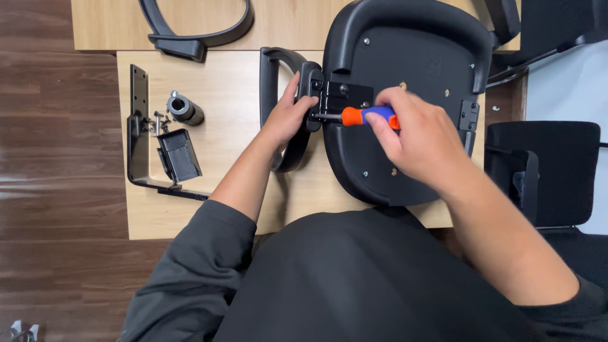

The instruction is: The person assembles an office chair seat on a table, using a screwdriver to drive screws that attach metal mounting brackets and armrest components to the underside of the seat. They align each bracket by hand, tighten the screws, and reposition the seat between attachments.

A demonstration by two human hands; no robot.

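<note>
Right hand (415, 130) grips an orange-and-blue screwdriver (370, 116), driving a screw at the armrest bracket (345, 98); left hand (290, 117) clasps the armrest (273, 82); next calls for steady turning

The seat pan (405, 101) lies on your counter (228, 82); left of it sit the bracket (136, 139), cylinder (185, 107) and screws (157, 121), behind them another armrest (196, 28).
</note>
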